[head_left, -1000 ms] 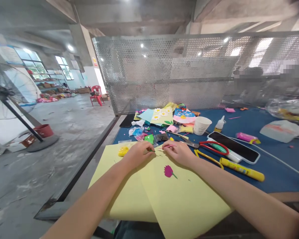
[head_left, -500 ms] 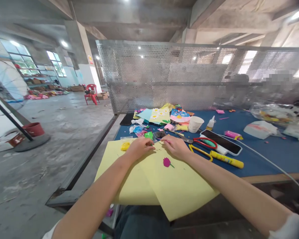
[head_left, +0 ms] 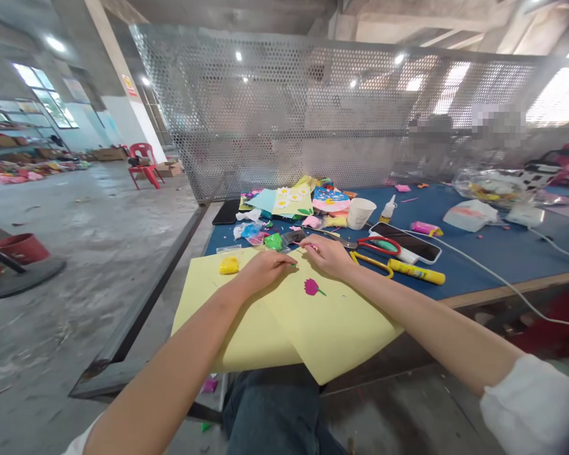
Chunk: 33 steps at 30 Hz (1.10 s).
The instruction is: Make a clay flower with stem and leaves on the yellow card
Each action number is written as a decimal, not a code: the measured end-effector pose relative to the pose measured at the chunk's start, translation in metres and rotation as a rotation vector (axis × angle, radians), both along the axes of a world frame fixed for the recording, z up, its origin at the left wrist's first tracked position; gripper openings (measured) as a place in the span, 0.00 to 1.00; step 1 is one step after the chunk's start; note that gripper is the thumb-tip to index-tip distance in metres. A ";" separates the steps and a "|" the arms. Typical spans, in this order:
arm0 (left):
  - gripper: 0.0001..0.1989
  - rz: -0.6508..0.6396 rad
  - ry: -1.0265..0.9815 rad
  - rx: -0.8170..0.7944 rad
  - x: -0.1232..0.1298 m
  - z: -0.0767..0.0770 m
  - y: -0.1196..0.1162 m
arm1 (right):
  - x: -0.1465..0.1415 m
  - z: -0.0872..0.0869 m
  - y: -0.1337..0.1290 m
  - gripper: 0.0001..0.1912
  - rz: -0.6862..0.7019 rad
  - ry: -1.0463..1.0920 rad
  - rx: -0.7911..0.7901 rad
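Observation:
My left hand [head_left: 267, 268] is closed in a pinch over the yellow paper [head_left: 246, 341], with a tiny green piece [head_left: 293, 265] at its fingertips. My right hand [head_left: 330, 256] is also closed, its fingers around a thin pink thing [head_left: 313, 247] whose kind I cannot make out. Below the right hand, a magenta paper-like flower [head_left: 311, 287] with a short green stem lies flat on the paper. A yellow lump of clay in clear wrap [head_left: 229, 265] sits left of my left hand. Just beyond both hands is a green lump in a bag [head_left: 274, 242].
Right of my hands lie red-handled scissors [head_left: 384, 244], a yellow glue stick [head_left: 416, 272] and a white phone [head_left: 417, 245]. Behind them stand a paper cup [head_left: 361, 213] and a small glue bottle [head_left: 387, 209]. A perforated metal screen [head_left: 284, 114] rises behind the blue table [head_left: 493, 253].
The view has tipped down and swung slightly right. My left fingertips have shifted slightly, and the green piece shows more plainly. The flower lies as before.

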<state>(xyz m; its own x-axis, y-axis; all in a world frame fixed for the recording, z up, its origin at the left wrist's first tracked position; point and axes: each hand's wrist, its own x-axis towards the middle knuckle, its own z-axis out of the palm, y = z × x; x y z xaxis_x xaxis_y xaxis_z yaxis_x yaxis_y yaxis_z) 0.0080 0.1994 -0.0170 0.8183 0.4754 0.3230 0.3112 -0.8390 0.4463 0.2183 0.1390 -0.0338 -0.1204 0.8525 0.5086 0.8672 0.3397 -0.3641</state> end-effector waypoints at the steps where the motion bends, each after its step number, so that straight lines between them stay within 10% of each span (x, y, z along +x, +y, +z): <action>1: 0.13 -0.006 -0.001 0.013 0.000 -0.001 0.000 | 0.000 0.000 0.000 0.16 -0.001 0.000 0.000; 8: 0.08 0.074 0.019 0.066 0.000 -0.002 0.000 | 0.001 0.001 0.000 0.15 -0.020 0.007 -0.015; 15: 0.18 -0.106 0.096 0.204 0.006 -0.001 -0.010 | -0.001 0.003 0.000 0.15 -0.021 0.050 -0.024; 25: 0.04 -0.194 -0.027 0.027 0.014 0.001 -0.026 | 0.001 0.003 0.005 0.11 0.045 0.345 -0.096; 33: 0.05 -0.151 -0.464 0.544 0.009 0.006 -0.013 | 0.005 0.009 0.006 0.13 0.311 0.769 -0.413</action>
<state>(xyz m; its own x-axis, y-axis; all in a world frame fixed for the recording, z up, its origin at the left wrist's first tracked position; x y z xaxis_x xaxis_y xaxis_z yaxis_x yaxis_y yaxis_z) 0.0173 0.1864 -0.0108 0.5836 0.0412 0.8110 0.0542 -0.9985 0.0118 0.2232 0.1454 -0.0251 -0.1291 0.9698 0.2068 0.2284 0.2320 -0.9455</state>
